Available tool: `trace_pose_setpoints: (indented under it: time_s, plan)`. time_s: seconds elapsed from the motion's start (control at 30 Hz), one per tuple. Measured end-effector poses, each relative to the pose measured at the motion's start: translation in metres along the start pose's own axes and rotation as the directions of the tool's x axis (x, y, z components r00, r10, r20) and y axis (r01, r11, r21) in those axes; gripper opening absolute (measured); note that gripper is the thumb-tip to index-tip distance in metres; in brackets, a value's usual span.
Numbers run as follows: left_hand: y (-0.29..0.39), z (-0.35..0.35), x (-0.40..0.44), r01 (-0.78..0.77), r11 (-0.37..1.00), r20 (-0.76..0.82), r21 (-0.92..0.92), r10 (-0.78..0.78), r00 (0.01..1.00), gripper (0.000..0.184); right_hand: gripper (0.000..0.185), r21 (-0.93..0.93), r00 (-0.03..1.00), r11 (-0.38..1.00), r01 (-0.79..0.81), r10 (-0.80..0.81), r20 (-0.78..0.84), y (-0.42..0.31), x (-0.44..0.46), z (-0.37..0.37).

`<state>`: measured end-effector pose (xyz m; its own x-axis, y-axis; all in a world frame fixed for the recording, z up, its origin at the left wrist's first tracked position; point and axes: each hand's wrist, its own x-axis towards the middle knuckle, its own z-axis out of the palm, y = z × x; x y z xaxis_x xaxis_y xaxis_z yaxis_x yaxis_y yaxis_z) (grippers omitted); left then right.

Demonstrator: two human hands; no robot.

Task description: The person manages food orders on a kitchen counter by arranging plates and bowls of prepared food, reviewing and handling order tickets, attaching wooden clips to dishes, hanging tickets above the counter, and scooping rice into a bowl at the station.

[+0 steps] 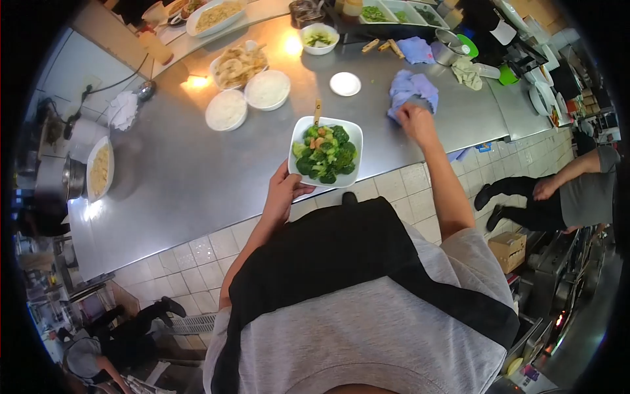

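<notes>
My left hand (289, 186) grips the lower left edge of a square white bowl (357, 141) at the counter's front edge. Broccoli with small orange-brown pieces (326, 154) fills the bowl, and a marked wooden clip (317, 112) stands at its far rim. To the right, my right hand (416, 122) is closed at the near edge of a crumpled blue-purple cloth (413, 90) on the steel counter (164, 157). A small white dish (345, 84) lies beyond the bowl.
Two white bowls of rice (268, 90) and a bowl of fried food (239, 64) stand left of centre. A noodle dish (100, 169) is at the far left. One person (587, 187) stands at the right, another (85, 354) at lower left.
</notes>
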<state>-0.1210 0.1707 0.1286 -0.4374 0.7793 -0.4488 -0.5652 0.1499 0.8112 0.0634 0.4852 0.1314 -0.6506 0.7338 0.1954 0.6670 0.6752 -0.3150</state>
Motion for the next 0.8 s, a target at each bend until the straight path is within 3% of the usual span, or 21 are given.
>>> trace_pose_setpoints:
  time_s: [0.17, 0.27, 0.3, 0.4, 0.53, 0.63, 0.73, 0.8]
  plan:
    - [-0.025, 0.087, 0.034, 0.002, 0.998, 0.010, -0.070, -0.001, 1.000, 0.047, 0.016, 0.558, 0.991, 0.829, -0.037, 0.102, -0.086, 0.016, -0.013, -0.024]
    - [-0.034, 0.113, 0.044, -0.020, 0.998, -0.012, -0.060, 0.019, 1.000, 0.049, 0.017, 0.663, 0.989, 0.747, 0.047, 0.058, -0.137, 0.012, -0.007, -0.021]
    - [-0.036, 0.119, 0.045, -0.027, 0.998, -0.023, -0.065, 0.025, 0.999, 0.049, 0.018, 0.587, 0.983, 0.801, 0.115, -0.009, -0.181, 0.015, 0.001, -0.016]
    - [-0.038, 0.130, 0.045, -0.034, 0.997, -0.049, -0.071, 0.031, 0.998, 0.051, 0.021, 0.411, 0.988, 0.899, 0.149, -0.122, -0.092, 0.008, 0.013, -0.019]
    - [-0.040, 0.137, 0.043, -0.057, 0.993, -0.089, -0.099, 0.048, 0.995, 0.052, 0.024, 0.333, 0.987, 0.936, 0.115, -0.146, 0.068, 0.006, 0.026, -0.018]
    - [-0.044, 0.140, 0.044, -0.069, 0.993, -0.095, -0.099, 0.060, 0.994, 0.052, 0.023, 0.240, 0.960, 0.950, 0.200, -0.239, 0.144, 0.003, 0.036, -0.026]
    - [-0.041, 0.141, 0.045, -0.078, 0.993, -0.107, -0.085, 0.069, 0.992, 0.051, 0.022, 0.252, 0.962, 0.948, 0.195, -0.234, 0.139, 0.021, 0.051, -0.036]
    - [-0.042, 0.140, 0.046, -0.072, 0.994, -0.100, -0.086, 0.064, 0.993, 0.052, 0.019, 0.346, 0.941, 0.900, 0.265, -0.320, 0.112, 0.027, 0.052, -0.061]
